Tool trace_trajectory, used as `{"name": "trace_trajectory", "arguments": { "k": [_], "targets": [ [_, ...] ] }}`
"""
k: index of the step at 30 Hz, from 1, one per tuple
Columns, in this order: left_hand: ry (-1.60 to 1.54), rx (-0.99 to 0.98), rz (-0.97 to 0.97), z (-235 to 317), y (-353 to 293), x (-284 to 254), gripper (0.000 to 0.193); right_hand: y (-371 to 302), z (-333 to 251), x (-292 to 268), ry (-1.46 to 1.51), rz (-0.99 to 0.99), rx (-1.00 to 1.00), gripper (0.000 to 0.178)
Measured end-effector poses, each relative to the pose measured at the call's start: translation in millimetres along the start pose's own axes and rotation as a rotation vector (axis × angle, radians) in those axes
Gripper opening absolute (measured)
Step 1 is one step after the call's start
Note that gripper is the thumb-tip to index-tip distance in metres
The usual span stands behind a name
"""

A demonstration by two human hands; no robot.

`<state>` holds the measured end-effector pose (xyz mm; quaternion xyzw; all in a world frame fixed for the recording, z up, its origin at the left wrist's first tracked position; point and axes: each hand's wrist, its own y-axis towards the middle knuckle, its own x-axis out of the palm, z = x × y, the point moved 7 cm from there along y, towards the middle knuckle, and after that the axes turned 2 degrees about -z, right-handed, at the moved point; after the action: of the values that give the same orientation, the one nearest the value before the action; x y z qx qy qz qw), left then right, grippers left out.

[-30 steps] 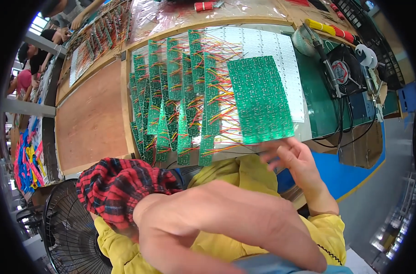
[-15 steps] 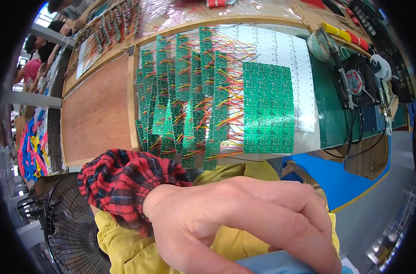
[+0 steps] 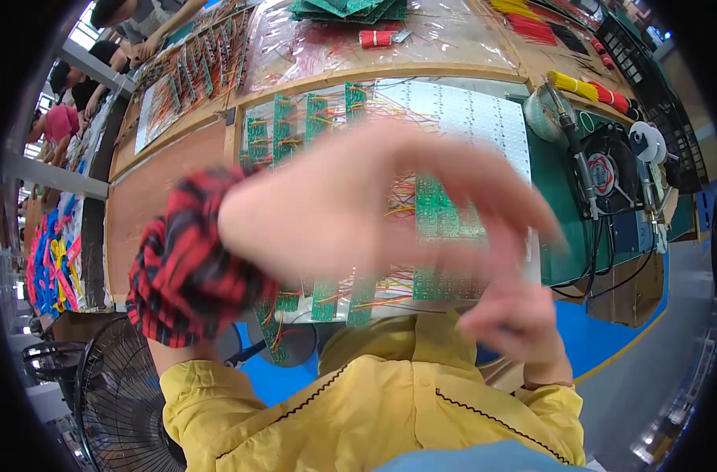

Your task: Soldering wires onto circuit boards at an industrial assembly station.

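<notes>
My left hand (image 3: 319, 200), in a red and black plaid sleeve cover (image 3: 193, 259), passes over the middle of the work surface. Its fingers reach toward the right and are smeared by motion. Close to those fingertips is my right hand (image 3: 520, 318), also blurred, with one finger pointing up. I cannot make out anything held in either. Beneath the hands lies a green circuit board panel (image 3: 433, 200), partly covered. Left of it are several narrow green board strips (image 3: 282, 118) with red, yellow and black wires, on a white sheet of boards (image 3: 484, 126).
At the right stand a soldering iron (image 3: 575, 149), a small black fan (image 3: 610, 169) and a solder spool (image 3: 648, 141). Stacked green boards (image 3: 347, 8) and a red wire bundle (image 3: 376, 38) lie at the back. A floor fan (image 3: 126, 401) is at lower left; co-workers sit at far left.
My left hand has lifted away from my lap and up over the boards. My right hand has come into sight beside it. The view has tilted, showing more of the table's back.
</notes>
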<state>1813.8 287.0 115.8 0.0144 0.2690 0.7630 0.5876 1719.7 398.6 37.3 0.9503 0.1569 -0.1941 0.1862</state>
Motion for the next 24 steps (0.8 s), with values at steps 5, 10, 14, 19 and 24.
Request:
{"name": "trace_trajectory", "arguments": {
  "k": [5,10,14,19,24],
  "targets": [
    [1.194,-0.37,0.347,-95,5,-130,0.015,-37,92,-64,0.836,0.812,0.262,0.024],
    [1.425,-0.427,0.4,-170,14,-172,0.017,-41,138,-102,1.285,1.143,0.259,0.025],
    [1.508,-0.375,0.401,-198,18,-174,0.013,-31,167,-120,1.443,1.167,0.159,0.026],
    [1.597,-0.187,0.403,-205,23,-170,0.007,-6,184,-131,1.486,1.024,0.177,0.031],
    [1.531,-0.254,0.491,-205,14,-181,0.011,-6,184,-135,1.366,1.115,0.201,0.026]
  ]
}}
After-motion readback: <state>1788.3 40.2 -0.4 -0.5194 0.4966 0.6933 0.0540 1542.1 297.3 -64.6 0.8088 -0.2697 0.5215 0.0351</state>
